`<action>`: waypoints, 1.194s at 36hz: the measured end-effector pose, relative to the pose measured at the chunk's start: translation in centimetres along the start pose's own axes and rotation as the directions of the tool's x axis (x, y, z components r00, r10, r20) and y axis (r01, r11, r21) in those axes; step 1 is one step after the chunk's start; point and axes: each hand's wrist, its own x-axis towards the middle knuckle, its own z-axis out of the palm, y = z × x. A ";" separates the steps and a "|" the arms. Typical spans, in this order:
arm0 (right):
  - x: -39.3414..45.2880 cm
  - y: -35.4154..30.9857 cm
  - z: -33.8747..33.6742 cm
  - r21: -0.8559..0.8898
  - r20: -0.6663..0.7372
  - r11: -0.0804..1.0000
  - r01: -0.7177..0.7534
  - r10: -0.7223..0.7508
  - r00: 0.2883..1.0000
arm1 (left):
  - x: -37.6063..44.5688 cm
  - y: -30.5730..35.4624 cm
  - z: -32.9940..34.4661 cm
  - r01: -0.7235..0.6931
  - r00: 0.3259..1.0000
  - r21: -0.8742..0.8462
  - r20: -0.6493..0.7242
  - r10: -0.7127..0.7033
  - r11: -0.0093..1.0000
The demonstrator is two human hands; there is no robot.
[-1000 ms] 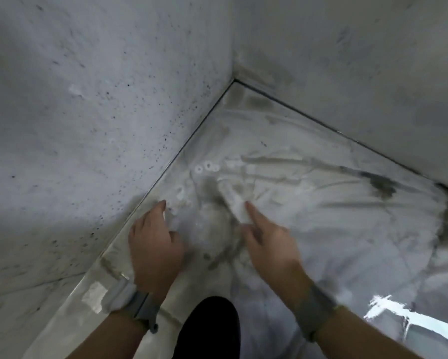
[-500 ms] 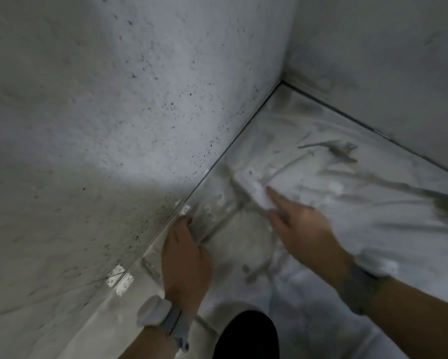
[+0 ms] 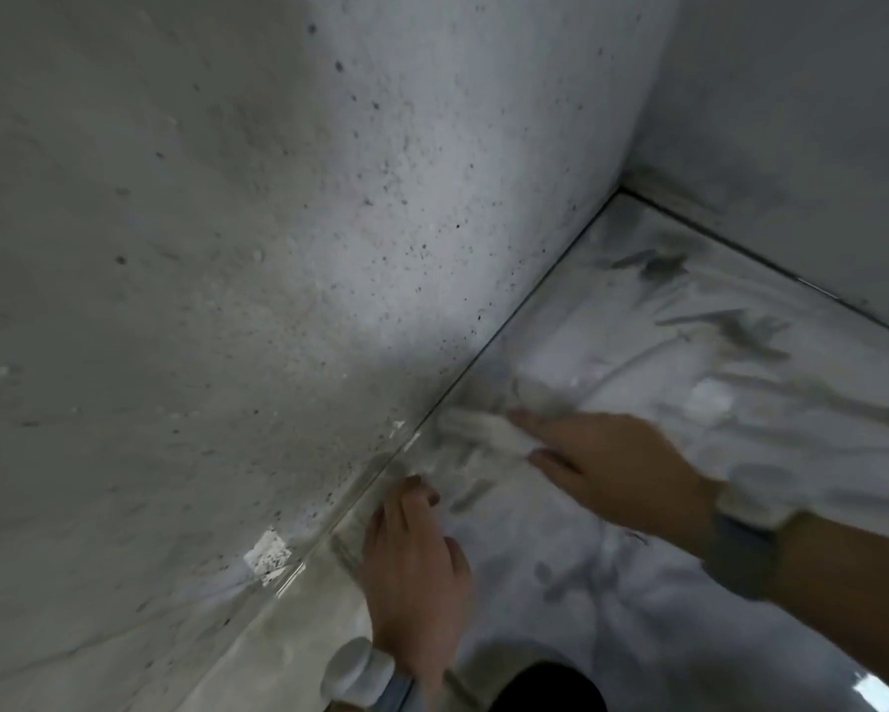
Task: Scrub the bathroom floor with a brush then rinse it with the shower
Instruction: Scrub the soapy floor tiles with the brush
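The wet marble floor (image 3: 689,608) carries grey scrub streaks and soapy smears. A small white brush (image 3: 483,431), blurred by motion, lies on the floor close to the seam with the left wall. My right hand (image 3: 612,465) grips the brush's near end, index finger stretched along it. My left hand (image 3: 416,557) rests flat on the floor just in front of the brush, fingertips near the wall seam, holding nothing. No shower head is in view.
A speckled grey wall (image 3: 277,249) rises on the left and meets a second wall (image 3: 791,120) at the far corner. My dark-clad knee (image 3: 545,686) is at the bottom edge. A white watch (image 3: 355,670) sits on my left wrist.
My right hand has swept the brush leftward across the floor, up to the left wall's seam. My left hand has stayed planted beside the wall. The view has turned toward the left wall.
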 end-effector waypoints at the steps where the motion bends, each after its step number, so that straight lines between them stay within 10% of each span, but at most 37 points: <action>1: 0.1 -0.4 0.9 -0.035 0.067 0.993 0.112 -0.110 0.992 | 0.2 0.0 0.0 0.006 1.000 0.002 -0.011 -0.006 1.000; 8: 5.6 4.1 -1.0 -0.185 0.211 0.965 0.185 -0.144 0.967 | 0.2 0.2 0.2 0.012 1.000 0.026 -0.029 -0.011 1.000; 15: 5.1 14.7 -8.4 -0.117 -0.249 0.891 -0.439 0.401 0.881 | 0.6 1.1 -0.5 0.039 0.999 0.040 -0.030 -0.037 0.998; 19: 2.7 8.1 -5.2 -0.126 -0.057 0.983 -0.132 0.126 0.990 | 0.4 0.9 -0.4 0.056 0.998 0.041 -0.017 -0.055 0.998; 24: 4.1 4.5 -2.5 -0.155 0.238 0.972 0.178 -0.139 0.961 | 0.8 1.2 0.2 0.100 0.995 0.052 -0.018 -0.099 0.994; 28: 6.4 11.6 -4.8 -0.160 0.088 0.971 -0.179 0.195 0.977 | 2.1 1.9 0.1 -0.026 0.999 0.061 0.032 0.025 0.998; 32: 8.0 13.8 -8.5 0.009 -0.254 0.808 -0.589 0.572 0.780 | 5.5 4.9 -0.4 -0.250 0.961 0.070 0.139 0.239 0.966; 35: 8.1 9.7 -7.7 0.282 -0.232 0.707 -0.649 0.706 0.669 | 7.5 7.9 0.1 -0.316 0.929 0.125 0.242 0.280 0.940; 43: 8.8 3.2 -1.7 0.462 -0.061 0.667 -0.584 0.681 0.730 | 8.9 10.1 1.2 -0.317 0.901 0.220 0.375 0.220 0.923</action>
